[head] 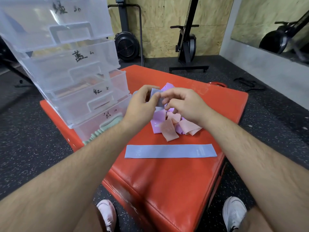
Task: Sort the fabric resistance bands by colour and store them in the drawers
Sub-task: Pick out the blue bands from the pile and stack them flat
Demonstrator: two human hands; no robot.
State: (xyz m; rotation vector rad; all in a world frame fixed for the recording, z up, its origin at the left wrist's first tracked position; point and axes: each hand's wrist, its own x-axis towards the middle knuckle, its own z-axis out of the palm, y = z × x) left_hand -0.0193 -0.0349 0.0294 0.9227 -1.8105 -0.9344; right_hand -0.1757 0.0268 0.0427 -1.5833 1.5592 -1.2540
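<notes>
Item log, head view, as I read it from the remote station.

1. Red padded worktop (175,181): bare surface ran from the flat band to the near edge, and again on the far right beyond the heap. The right and near edges dropped to the speckled floor (33,148).
2. Flat blue-grey band (170,151): lay stretched out, parallel to the near edge, with its right end close to the worktop's right edge.
3. Heap of bands (168,126): lilac and peach pieces, tangled, just beyond the flat band. Its far part was hidden behind the hands.
4. Held blue-grey band (159,101): raised above the heap, mostly covered by fingers. I could not make out its full length.
5. Left hand (142,106): grip curled round the held band's left side.
6. Right hand (184,104): grip pinching the same band with thumb and fingertips.
7. Clear drawer unit (66,64): stood at the worktop's far-left corner with its top cut off by the frame. The handwritten labels (80,56) were hard to read.
8. Bottom drawer (93,126): pulled out, with green bands (98,133) inside, partly hidden by the left forearm.
9. Shoes (234,213): on the floor, cut off at the bottom edge.
</notes>
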